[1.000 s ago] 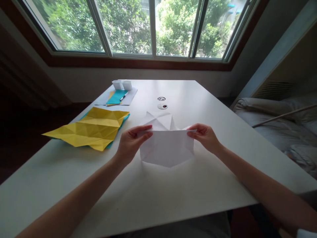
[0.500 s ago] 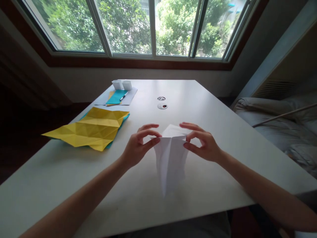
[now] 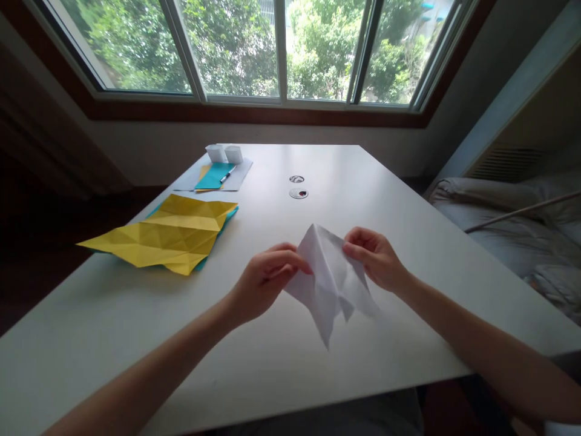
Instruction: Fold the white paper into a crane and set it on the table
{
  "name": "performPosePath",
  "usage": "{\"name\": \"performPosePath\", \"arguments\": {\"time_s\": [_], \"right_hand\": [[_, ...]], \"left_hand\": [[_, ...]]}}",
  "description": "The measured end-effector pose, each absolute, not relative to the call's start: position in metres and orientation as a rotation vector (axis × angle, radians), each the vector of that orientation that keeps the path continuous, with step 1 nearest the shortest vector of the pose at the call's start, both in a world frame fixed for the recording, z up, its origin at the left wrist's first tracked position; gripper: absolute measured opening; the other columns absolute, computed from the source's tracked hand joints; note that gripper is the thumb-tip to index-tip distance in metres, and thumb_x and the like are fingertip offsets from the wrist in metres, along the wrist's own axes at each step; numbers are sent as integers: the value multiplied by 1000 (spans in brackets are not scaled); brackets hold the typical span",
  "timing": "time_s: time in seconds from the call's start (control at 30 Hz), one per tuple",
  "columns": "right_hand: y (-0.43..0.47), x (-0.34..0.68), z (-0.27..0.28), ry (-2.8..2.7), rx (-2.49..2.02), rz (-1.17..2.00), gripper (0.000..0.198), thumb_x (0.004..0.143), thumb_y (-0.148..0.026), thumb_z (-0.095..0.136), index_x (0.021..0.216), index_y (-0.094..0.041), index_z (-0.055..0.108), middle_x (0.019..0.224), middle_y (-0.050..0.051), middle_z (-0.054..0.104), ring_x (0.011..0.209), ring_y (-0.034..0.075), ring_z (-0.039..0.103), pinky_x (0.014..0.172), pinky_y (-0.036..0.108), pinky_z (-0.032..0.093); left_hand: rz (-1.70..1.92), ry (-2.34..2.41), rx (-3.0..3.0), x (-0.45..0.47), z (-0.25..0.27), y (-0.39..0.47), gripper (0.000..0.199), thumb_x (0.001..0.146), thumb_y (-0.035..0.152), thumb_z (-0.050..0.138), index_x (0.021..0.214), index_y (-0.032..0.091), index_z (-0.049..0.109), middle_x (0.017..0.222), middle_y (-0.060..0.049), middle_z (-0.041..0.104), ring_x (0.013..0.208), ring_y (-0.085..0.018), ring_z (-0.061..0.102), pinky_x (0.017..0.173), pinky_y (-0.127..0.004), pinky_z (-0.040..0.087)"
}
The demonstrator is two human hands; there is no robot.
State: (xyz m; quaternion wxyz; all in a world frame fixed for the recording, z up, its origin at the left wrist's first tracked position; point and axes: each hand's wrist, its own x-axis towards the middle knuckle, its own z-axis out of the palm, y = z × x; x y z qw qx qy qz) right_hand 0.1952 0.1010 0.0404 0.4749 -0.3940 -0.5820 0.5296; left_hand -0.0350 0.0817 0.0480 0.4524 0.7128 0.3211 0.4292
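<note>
I hold a creased white paper [image 3: 330,280] above the white table [image 3: 272,363], folded in on itself with a point hanging down. My left hand [image 3: 265,280] pinches its left side near the top. My right hand [image 3: 374,257] grips its upper right edge. The paper is lifted off the tabletop and partly collapsed into flaps.
A creased yellow sheet [image 3: 167,237] lies over a teal sheet at the left. Farther back are a teal paper with a pen [image 3: 227,174] and two small white paper boxes [image 3: 224,154]. Two round holes [image 3: 298,193] mark the table's middle. A bed [image 3: 517,224] stands at right.
The white paper went from a wide flat shape to a narrow collapsed fold, and now tilts with flaps spreading right. Both hands came closer together.
</note>
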Motion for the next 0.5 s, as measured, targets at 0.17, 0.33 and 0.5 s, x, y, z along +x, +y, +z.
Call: {"name": "performPosePath", "arguments": {"time_s": [0.17,0.33,0.5], "right_hand": [[103,192,34,-1374,-1038,1393,24,69,-39,69,70,-18,56,64,-3,52,52,7,43,46,18,33],[100,191,32,-1376,-1070,1434,28,66,-39,71,72,-17,55,68,-4,53,54,7,46,47,18,35],[101,191,30,-1422,-1122,1384,27,64,-38,73,74,-17,60,69,-3,56,57,8,50,49,19,38]], "left_hand": [[775,702,1628,-31,40,85,18,81,28,56,85,19,70,97,-9,61,83,-21,57,66,-27,46],[755,738,1466,-26,37,85,14,73,26,63,79,16,70,100,-9,61,89,-22,56,75,-31,46],[687,772,1232,-29,38,89,45,78,54,51,90,14,68,98,-11,64,89,-23,57,79,-35,44]]}}
